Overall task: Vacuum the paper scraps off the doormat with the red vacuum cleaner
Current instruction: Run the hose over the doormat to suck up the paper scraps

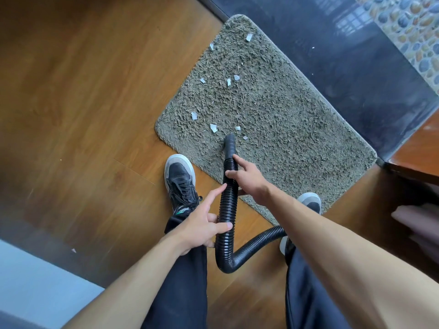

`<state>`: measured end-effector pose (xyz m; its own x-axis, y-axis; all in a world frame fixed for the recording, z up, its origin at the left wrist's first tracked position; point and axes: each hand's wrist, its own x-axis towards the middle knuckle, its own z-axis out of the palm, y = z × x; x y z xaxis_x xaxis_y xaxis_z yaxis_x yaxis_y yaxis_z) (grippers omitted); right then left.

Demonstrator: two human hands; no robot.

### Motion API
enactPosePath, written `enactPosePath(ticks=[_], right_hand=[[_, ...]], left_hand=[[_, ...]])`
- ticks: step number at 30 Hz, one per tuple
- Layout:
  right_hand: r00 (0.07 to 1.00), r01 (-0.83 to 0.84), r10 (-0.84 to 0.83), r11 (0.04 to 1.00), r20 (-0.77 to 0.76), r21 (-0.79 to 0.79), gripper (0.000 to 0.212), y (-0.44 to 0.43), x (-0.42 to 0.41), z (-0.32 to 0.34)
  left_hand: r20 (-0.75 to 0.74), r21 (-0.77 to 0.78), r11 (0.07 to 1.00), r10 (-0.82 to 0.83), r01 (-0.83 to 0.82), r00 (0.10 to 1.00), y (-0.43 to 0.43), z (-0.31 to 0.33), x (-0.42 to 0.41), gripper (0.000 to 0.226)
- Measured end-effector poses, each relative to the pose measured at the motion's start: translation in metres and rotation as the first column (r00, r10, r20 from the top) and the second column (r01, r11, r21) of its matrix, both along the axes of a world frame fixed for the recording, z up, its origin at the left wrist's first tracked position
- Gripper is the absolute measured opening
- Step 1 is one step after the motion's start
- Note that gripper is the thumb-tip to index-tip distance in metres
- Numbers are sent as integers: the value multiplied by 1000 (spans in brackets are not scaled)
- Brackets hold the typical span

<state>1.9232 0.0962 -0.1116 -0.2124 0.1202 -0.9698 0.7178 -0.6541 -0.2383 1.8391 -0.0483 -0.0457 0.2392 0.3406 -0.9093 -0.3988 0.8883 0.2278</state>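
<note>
The black hose (227, 203) of the vacuum cleaner is held in both hands, and its smooth nozzle (230, 143) points down onto the near part of the grey doormat (285, 115). The right hand (249, 179) takes the hose just behind the nozzle; its grip is closed, with the fingers curled around the ribbed tube. The left hand (202, 224) holds the hose lower, nearer to the body; here the grip is a pinch, with the thumb laid across the tube and the index finger stretched out so that its tip touches the hose. Below the left grip the hose bends in a loop and runs away to the right, behind the right arm. Just beyond the nozzle, ahead of the right grip, lie several white paper scraps (213, 127) on the doormat, and more are spread farther away, up to its far end. The doormat lies on a wooden floor (83, 115), next to a dark strip of tile (356, 67). To the left of the right grip stands a black shoe (180, 176) on the wood, just beside the edge of the doormat.
</note>
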Motion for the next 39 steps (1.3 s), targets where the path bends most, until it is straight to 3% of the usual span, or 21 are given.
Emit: enactPosePath(ticks=[16,20,24,29,34,39], right_hand=[[990,112,-116,992,76,52,53,21,35,5],[995,77,-80,996,56,51,45,18,25,9],[1000,16,-18,996,24,92,54,16,5,9],[998,-62,62,990,6,129,43,21,-13,8],[996,-86,81,983,38,162,60,32,-26,4],[995,-98,94,979,36,180,48,42,-31,7]], left_hand=[[18,55,984,-169,167,986,35,-6,15,85],[17,45,990,-134,133,991,28,-4,11,85],[-5,41,996,-80,80,997,20,-4,0,86],[-32,55,997,-49,50,998,21,-12,-12,85],[-37,64,998,-12,14,999,32,-17,-14,85],[-33,72,997,4,-2,999,39,-19,-18,85]])
